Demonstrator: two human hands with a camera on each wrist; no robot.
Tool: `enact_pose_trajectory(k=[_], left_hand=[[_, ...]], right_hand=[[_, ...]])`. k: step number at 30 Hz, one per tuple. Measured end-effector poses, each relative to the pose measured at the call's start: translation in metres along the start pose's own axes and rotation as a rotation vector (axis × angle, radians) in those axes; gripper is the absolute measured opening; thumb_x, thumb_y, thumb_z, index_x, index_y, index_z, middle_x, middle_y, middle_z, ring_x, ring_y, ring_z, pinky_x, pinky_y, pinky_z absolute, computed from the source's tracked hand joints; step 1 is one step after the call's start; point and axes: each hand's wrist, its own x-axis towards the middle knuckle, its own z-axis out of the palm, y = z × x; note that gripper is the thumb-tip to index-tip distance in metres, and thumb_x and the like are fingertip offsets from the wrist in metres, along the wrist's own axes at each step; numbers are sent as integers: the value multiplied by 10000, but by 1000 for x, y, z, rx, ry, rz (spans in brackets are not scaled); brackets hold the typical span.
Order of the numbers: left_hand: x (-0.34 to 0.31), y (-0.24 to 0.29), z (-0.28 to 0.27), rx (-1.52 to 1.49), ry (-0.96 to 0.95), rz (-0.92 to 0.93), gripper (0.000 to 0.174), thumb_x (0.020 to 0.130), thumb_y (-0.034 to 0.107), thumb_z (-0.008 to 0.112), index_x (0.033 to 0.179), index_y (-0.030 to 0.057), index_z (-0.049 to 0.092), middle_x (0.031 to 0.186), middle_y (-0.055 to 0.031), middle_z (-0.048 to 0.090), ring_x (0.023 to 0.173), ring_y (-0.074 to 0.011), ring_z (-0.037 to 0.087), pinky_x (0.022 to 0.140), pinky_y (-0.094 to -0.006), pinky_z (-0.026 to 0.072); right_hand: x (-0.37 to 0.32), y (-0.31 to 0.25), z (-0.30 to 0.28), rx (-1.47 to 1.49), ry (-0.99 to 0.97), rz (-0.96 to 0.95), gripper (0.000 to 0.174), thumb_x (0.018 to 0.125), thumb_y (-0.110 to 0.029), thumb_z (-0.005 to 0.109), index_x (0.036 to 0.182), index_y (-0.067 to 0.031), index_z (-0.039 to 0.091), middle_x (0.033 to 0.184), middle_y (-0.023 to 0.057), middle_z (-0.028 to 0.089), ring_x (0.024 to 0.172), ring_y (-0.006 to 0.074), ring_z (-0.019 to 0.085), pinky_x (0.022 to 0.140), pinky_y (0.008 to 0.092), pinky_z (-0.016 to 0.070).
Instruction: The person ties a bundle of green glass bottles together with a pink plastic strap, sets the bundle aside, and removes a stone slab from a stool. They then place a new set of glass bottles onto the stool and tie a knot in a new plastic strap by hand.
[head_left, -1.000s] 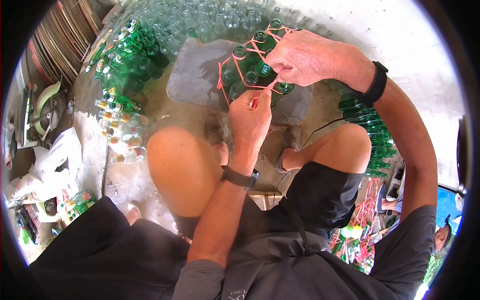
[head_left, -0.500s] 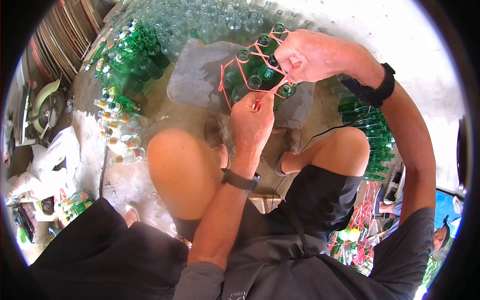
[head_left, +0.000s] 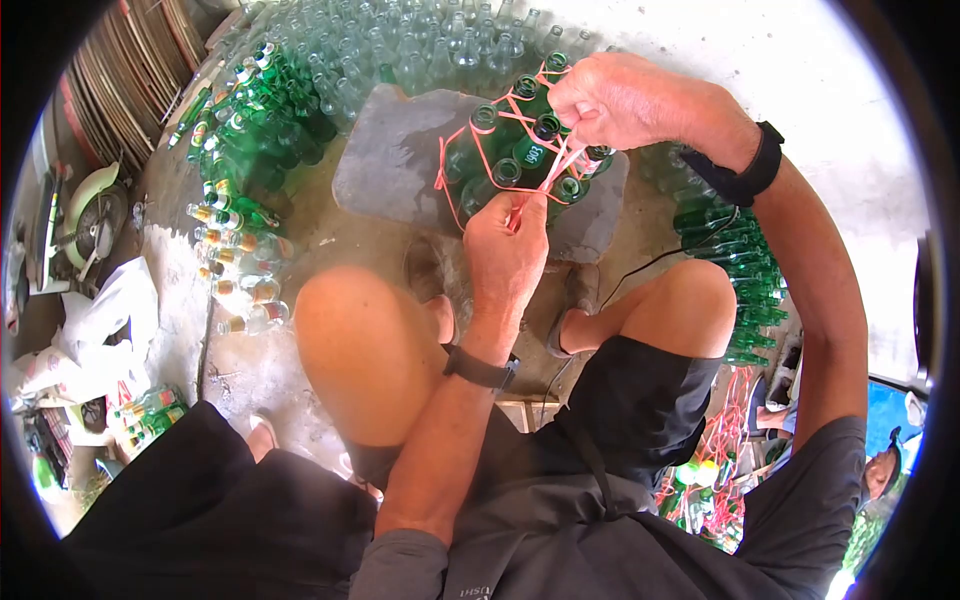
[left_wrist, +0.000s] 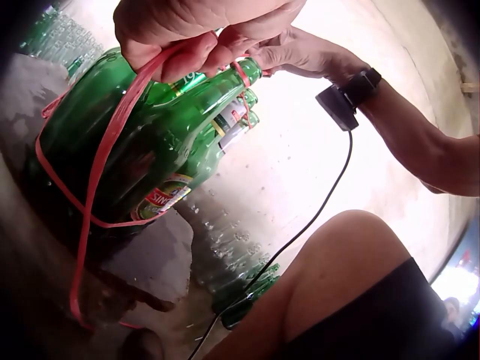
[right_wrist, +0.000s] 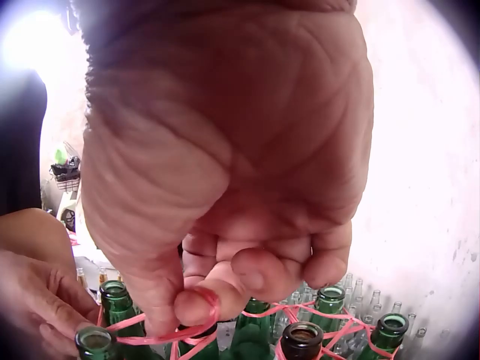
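Note:
A cluster of green glass bottles (head_left: pixel 532 152) stands upright, with pink plastic twine (head_left: pixel 473 143) laced around the necks and, in the left wrist view, a strand of twine (left_wrist: pixel 73 196) round the bodies. At the near side of the cluster, the left hand (head_left: pixel 505 250) grips twine between thumb and curled fingers; a loose tail hangs below it in the left wrist view. Over the far right bottles, the right hand (head_left: pixel 645 108) pinches another part, which passes round a finger in the right wrist view. Twine runs taut between both hands. A grey slab (head_left: pixel 385 150) lies beneath the bottles.
Many clear bottles (head_left: pixel 420 50) stand behind the slab. Green bottles (head_left: pixel 275 105) are massed at left, and more green bottles (head_left: pixel 745 290) lie stacked at right. The person's bare knees (head_left: pixel 350 330) flank the work. A black cable (head_left: pixel 640 268) runs from the right wrist.
The right hand has moved up and away from the left, stretching a longer span of twine between them. The left hand keeps its grip, nearly in place.

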Motion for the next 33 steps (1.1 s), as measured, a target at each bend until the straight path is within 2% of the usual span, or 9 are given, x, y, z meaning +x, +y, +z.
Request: enact_pose_trajectory(k=[2,4,11,13,18,20,22,30,33], left_hand=[[1,-1,1,18,2,33,240,971,168,691,1003,-66,738,802,-117,738,719,-109,631,682,-293,506],[0,2,1,40,-5,18,239,974,165,679,1008,-64,737,794,-115,732,714,-111,621,674,-295,500],[-2,9,1,47,-16,-36,225,982,141,643,1024,-62,729,714,-65,645,654,-101,515,615,-305,444],[-1,3,2,37,-8,-14,217,983,135,641,1020,-61,727,708,-55,633,652,-96,505,610,-301,438],[-3,4,4,16,6,9,196,986,118,634,997,-58,721,696,-32,606,645,-84,485,594,-295,420],[-2,2,4,-5,8,17,207,991,130,662,952,-59,734,726,63,548,641,-18,421,546,-227,334],[-2,1,3,3,8,25,204,992,128,660,951,-58,734,728,62,549,643,-19,422,548,-227,332],[-3,0,6,36,33,54,192,989,122,641,937,-55,694,662,-11,536,632,-78,448,577,-291,392],[-5,1,7,17,40,67,191,988,113,664,941,-60,728,723,68,532,674,-24,416,583,-235,335]], right_hand=[[0,1,-1,12,-8,12,248,760,-177,812,737,-51,601,695,110,605,669,337,614,584,470,456],[0,-3,-4,81,16,-8,247,804,-82,776,758,-35,539,623,121,499,597,313,511,567,441,416],[13,19,16,277,-63,85,172,859,-53,707,844,-24,538,661,113,494,627,248,510,597,409,429],[13,25,23,366,30,-32,127,855,-36,656,817,-19,536,706,101,563,573,231,527,561,425,445],[14,24,26,347,99,-109,77,882,-10,593,854,-11,521,704,95,514,644,223,506,606,403,438],[15,23,24,342,66,-88,59,897,-15,578,887,-10,520,720,93,491,684,220,494,637,390,434],[17,22,23,398,30,-44,12,893,-10,548,888,-16,540,704,84,501,654,198,509,616,380,440],[32,28,23,452,9,-52,53,887,-8,559,896,-8,611,662,64,560,621,149,546,574,355,443],[37,24,26,449,22,-31,28,869,6,604,874,1,631,667,70,582,623,158,553,576,352,444]])
